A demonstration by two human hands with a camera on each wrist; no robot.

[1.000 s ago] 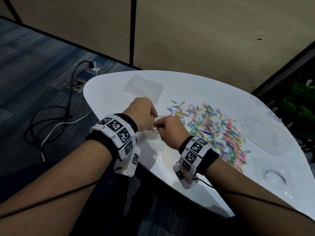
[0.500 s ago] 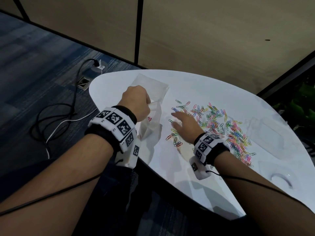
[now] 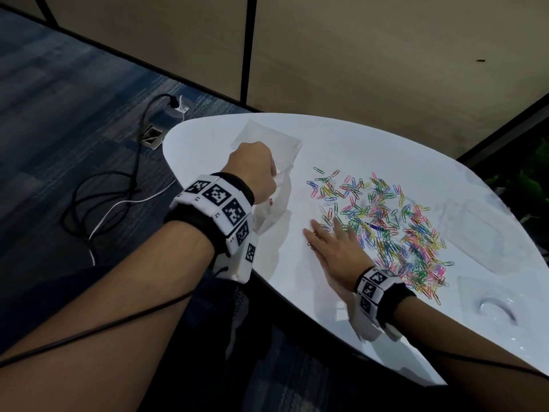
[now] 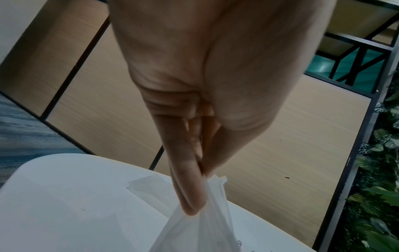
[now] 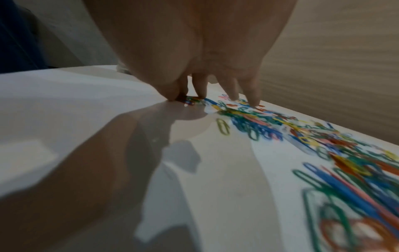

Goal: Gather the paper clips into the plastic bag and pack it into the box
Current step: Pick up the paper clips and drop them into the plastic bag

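Nearest on the white desk [image 3: 297, 307], the right hand [image 3: 332, 251] lies flat with fingers straight and spread, its grip released; the fingertips [image 5: 234, 97] press down at the near left edge of the paper clips [image 3: 386, 221]. The clips, in many colours, are scattered in a loose heap across the middle of the desk, running from near right to far left. To the right of the heap lie clear plastic pieces [image 3: 481, 233] whose form is hard to make out. Farther off and to the left, the left hand [image 3: 255, 171] pinches the top edge of the plastic bag [image 3: 273, 209] between thumb and fingers, so the bag hangs down toward the desk. Just behind that hand lies another flat clear bag [image 3: 276, 141].
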